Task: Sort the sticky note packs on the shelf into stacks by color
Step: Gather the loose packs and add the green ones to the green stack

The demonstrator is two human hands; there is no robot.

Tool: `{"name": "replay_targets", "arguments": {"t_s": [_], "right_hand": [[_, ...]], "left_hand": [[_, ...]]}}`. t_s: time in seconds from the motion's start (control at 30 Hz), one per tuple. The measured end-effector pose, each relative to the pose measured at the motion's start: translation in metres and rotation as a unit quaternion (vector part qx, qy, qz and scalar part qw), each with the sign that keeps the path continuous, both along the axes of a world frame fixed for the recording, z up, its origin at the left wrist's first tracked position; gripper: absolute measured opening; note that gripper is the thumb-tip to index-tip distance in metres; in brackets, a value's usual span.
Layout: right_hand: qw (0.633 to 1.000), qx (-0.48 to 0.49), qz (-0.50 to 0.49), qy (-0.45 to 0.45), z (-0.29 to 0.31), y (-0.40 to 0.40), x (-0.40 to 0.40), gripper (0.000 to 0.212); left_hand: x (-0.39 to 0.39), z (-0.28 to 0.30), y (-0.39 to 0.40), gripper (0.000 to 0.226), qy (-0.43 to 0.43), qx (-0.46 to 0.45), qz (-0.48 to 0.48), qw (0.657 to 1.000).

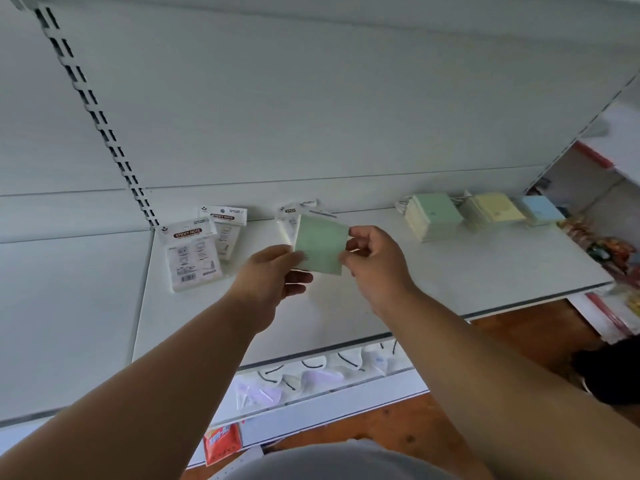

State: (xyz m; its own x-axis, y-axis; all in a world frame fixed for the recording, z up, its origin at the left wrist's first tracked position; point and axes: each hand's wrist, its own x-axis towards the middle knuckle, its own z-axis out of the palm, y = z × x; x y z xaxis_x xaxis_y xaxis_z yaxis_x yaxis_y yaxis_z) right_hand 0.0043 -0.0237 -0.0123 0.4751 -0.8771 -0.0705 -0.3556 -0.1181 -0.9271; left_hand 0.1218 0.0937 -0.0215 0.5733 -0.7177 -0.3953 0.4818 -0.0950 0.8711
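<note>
both hands hold one green pack (pixel 320 247) above the white shelf (pixel 450 278): left hand (pixel 273 275) pinches its lower left corner, right hand (pixel 375 259) pinches its right edge. farther back lie face-down packs (pixel 192 258) at left, and green stack (pixel 434 214), yellow stack (pixel 493 209), blue stack (pixel 540 209) at right.

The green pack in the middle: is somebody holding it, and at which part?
Yes. Both hands hold the green pack above the shelf: the left hand pinches its lower left edge, the right hand its right edge.
</note>
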Motion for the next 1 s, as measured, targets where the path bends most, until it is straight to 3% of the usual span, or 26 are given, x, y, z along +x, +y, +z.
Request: {"name": "replay_targets", "arguments": {"t_s": [0.2,0.37,0.5,0.77,0.87,1.0], "right_hand": [[0.998,0.046,-0.040,-0.019,0.012,-0.036,-0.038,0.028],[0.995,-0.013,-0.097,-0.017,0.019,-0.104,-0.079,0.026],[0.994,-0.053,-0.087,0.032,0.022,-0.173,-0.102,0.018],[0.981,-0.125,-0.017,0.145,0.010,-0.254,-0.102,0.024],[0.975,-0.142,0.011,0.170,0.004,-0.256,-0.105,0.021],[0.975,-0.132,0.025,0.179,0.000,-0.253,-0.107,0.028]], "left_hand": [[-0.030,0.015,-0.053,0.012,-0.053,0.028,-0.045,0.997],[-0.069,0.025,-0.123,0.011,-0.105,0.052,-0.049,0.992],[-0.100,0.024,-0.186,0.018,-0.158,0.080,-0.015,0.984],[-0.125,0.014,-0.258,0.032,-0.314,0.225,0.058,0.921],[-0.134,0.007,-0.260,0.035,-0.322,0.247,0.087,0.910],[-0.146,0.002,-0.261,0.033,-0.230,0.203,0.103,0.946]]}}
